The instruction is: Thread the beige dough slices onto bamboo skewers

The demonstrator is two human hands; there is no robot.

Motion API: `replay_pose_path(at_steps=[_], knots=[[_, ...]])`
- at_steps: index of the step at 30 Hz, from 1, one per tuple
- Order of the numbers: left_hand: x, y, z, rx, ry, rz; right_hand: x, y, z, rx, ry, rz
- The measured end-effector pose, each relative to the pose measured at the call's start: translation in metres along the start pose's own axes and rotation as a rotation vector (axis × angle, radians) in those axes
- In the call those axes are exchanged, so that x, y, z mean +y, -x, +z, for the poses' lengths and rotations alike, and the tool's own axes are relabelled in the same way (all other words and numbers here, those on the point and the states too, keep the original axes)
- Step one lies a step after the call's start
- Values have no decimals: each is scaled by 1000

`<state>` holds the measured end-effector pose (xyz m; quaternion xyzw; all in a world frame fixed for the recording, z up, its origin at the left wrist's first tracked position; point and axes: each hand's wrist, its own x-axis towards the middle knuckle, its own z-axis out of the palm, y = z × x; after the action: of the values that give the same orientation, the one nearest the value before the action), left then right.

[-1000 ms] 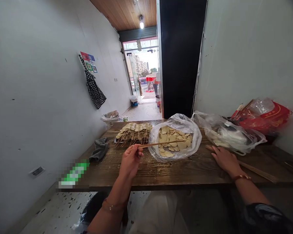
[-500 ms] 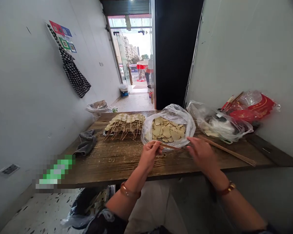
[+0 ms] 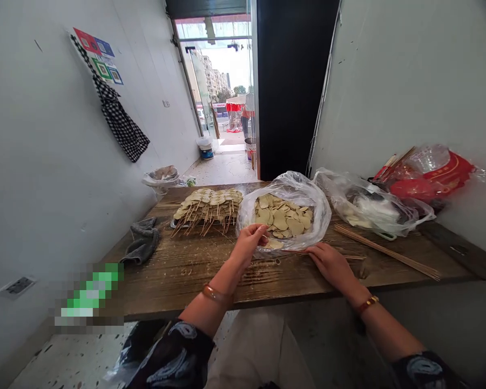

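Observation:
My left hand (image 3: 251,240) is closed in a pinch at the front rim of a clear plastic bag (image 3: 322,213). A thin pale slice (image 3: 274,244), like potato, shows at its fingertips. The bag lies open, full of loose slices (image 3: 283,219). To the right, my right hand (image 3: 330,263) is closed around a few thin wooden skewers (image 3: 351,257) just above the tabletop. Their reddish ends point left toward the slice, and the other ends stick out behind the hand. The exact number of skewers is hidden by the fingers.
Filled skewers (image 3: 208,205) are piled on a tray left of the bag. A bundle of bare skewers (image 3: 389,251) lies to the right, before another plastic bag (image 3: 413,219) and red packaging (image 3: 441,175). A grey cloth (image 3: 141,240) rests on the wooden table (image 3: 210,275) at left.
Earlier my left hand held the skewers and my right hand was open beside them. Now the skewers are in my right hand, and a slice is at my left fingertips. The view has shifted slightly.

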<state>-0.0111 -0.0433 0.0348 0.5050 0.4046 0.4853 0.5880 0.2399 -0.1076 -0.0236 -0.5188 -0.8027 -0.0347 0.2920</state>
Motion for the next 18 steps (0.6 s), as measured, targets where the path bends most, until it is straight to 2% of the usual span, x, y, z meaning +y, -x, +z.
replay_pose_path(at_steps=[4,7,9,11,18], knots=[[4,-51,1,-21,-349,106,7,-6,2,-15,-3,23],[8,-93,4,10,-850,221,6,-8,1,-18,4,48],[10,-119,5,36,-1167,244,5,-8,2,-10,15,56],[10,-142,5,51,-1296,242,5,-8,4,4,26,53],[6,-198,5,-8,-1462,243,4,-10,6,28,57,76]])
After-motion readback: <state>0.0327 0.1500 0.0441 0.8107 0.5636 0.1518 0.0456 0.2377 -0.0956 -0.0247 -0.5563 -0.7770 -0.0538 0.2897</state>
